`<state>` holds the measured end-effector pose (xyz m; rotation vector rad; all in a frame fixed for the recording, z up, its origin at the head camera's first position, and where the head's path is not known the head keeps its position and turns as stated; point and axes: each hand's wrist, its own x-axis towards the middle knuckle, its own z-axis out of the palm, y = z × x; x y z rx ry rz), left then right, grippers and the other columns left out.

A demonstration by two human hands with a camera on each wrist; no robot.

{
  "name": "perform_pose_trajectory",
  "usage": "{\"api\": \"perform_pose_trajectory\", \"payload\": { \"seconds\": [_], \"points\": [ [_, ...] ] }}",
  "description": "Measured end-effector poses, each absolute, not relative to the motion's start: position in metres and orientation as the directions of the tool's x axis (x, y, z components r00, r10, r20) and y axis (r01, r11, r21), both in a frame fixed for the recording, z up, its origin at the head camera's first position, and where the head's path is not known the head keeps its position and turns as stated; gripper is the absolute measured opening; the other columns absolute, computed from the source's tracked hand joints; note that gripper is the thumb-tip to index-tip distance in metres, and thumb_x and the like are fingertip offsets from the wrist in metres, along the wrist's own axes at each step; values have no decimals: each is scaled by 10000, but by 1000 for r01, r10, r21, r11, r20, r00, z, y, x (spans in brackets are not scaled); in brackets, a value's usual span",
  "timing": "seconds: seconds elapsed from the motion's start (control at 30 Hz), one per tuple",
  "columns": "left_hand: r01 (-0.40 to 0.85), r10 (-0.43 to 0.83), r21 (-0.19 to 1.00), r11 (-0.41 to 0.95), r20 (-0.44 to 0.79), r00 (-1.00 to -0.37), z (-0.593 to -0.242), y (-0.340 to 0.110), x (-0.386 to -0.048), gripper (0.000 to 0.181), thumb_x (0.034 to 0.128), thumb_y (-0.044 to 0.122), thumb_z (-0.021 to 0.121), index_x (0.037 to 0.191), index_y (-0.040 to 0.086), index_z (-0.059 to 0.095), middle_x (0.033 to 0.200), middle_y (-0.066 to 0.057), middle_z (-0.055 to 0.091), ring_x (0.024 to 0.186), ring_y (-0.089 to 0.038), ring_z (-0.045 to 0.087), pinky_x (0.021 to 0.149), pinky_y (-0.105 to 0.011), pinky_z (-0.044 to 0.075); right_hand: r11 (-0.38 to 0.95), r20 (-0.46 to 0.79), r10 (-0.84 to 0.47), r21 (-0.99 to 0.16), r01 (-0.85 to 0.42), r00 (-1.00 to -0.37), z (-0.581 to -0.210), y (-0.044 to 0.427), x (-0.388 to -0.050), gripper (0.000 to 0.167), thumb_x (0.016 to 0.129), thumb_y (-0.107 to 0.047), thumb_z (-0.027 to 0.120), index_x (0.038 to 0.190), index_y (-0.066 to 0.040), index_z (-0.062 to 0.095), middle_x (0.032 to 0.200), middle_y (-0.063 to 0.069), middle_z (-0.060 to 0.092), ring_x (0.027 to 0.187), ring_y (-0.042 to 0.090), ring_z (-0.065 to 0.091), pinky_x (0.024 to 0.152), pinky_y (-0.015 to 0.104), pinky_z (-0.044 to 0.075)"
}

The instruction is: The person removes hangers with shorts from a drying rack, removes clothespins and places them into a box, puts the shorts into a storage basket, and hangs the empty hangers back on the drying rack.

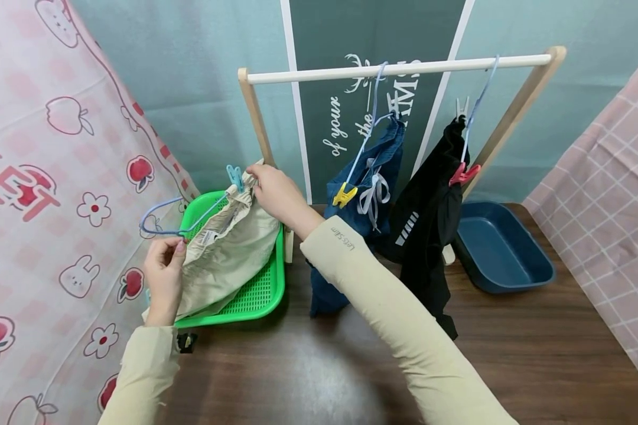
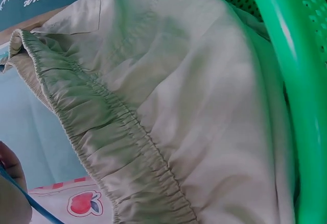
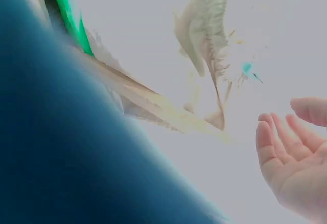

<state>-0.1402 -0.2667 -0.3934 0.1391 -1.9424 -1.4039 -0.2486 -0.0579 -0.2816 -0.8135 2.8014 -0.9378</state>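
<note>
My left hand (image 1: 165, 271) pinches a blue wire hanger (image 1: 151, 215) near its hook, at the left side of the green basket (image 1: 279, 283). Beige elastic-waist pants (image 1: 239, 254) hang from the hanger and lie partly over the basket; their gathered waistband (image 2: 112, 117) fills the left wrist view. A light blue clothespin (image 1: 235, 177) clips the waistband's far corner. Beside that corner is my right hand (image 1: 279, 192). In the right wrist view its fingers (image 3: 268, 147) are loosely bent, with nothing between them. Overexposure there washes out part of the pants.
Blue jeans (image 1: 351, 218) with a yellow clothespin (image 1: 344, 195) and black pants (image 1: 422, 212) with a red clothespin (image 1: 464, 175) hang on a rack with a white bar (image 1: 324, 74). A dark blue basin (image 1: 502, 245) stands at the right on the wooden table (image 1: 276, 372).
</note>
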Motion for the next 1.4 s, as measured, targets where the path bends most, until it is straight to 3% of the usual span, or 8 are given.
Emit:
{"api": "perform_pose_trajectory", "payload": {
  "seconds": [0.37, 0.47, 0.53, 0.7, 0.9, 1.07, 1.2, 1.4],
  "points": [
    [380, -414, 797, 470, 579, -702, -402, -267, -139, 126, 891, -72, 575, 902, -193, 607, 861, 261, 510, 803, 107, 467, 688, -38, 378, 651, 130, -586, -513, -560, -800, -288, -69, -255, 470, 1030, -82, 317, 1495, -149, 306, 1549, 28, 332, 1417, 167, 354, 1080, 248, 386],
    [386, -397, 795, 467, 579, -713, -401, -265, -138, 115, 888, -82, 573, 893, -191, 610, 866, 263, 517, 813, 104, 474, 697, -34, 383, 634, 137, -605, -514, -578, -785, -291, -69, -257, 488, 1027, -64, 308, 1504, -165, 288, 1558, 19, 313, 1403, 163, 375, 1007, 248, 429],
    [385, -381, 791, 476, 580, -720, -401, -264, -137, 110, 885, -85, 574, 896, -185, 619, 864, 268, 517, 823, 108, 479, 712, -22, 391, 631, 129, -609, -519, -577, -782, -292, -69, -258, 523, 1011, -22, 316, 1506, -186, 283, 1561, 10, 305, 1378, 162, 408, 871, 239, 458],
    [387, -318, 781, 491, 574, -755, -404, -263, -133, 154, 905, -44, 574, 925, -184, 634, 885, 220, 530, 831, 114, 505, 722, -3, 408, 645, 76, -619, -518, -561, -782, -294, -70, -260, 626, 966, 66, 331, 1514, -228, 261, 1556, 7, 305, 1301, 172, 481, 644, 252, 347],
    [389, -196, 710, 587, 591, -783, -402, -271, -131, 101, 883, -46, 603, 893, -137, 646, 884, 189, 511, 770, 110, 455, 689, -36, 366, 669, 107, -602, -473, -573, -791, -296, -71, -261, 523, 1008, -28, 376, 1493, -217, 320, 1486, 44, 409, 1281, 185, 503, 822, 265, 463],
    [370, -143, 676, 637, 576, -805, -401, -274, -129, 21, 839, -109, 622, 823, -94, 623, 881, 214, 479, 759, 100, 424, 684, -60, 341, 676, 155, -586, -447, -586, -795, -297, -70, -264, 431, 1002, -61, 436, 1413, -189, 448, 1412, 30, 503, 1232, 172, 542, 953, 288, 473],
    [386, -93, 647, 658, 579, -810, -399, -273, -127, 15, 844, -83, 633, 840, -96, 628, 871, 83, 523, 765, 96, 422, 688, -85, 349, 685, 184, -557, -449, -574, -810, -296, -71, -265, 342, 995, -62, 455, 1313, -152, 540, 1333, 14, 583, 1115, 159, 605, 953, 289, 471],
    [411, -59, 630, 660, 588, -807, -399, -274, -125, 39, 840, -82, 639, 875, -75, 651, 850, -27, 529, 770, 87, 422, 694, -86, 349, 689, 187, -551, -448, -570, -813, -298, -71, -268, 348, 970, -10, 489, 1284, -144, 557, 1314, 25, 598, 1156, 180, 588, 953, 298, 473]
  ]
}}
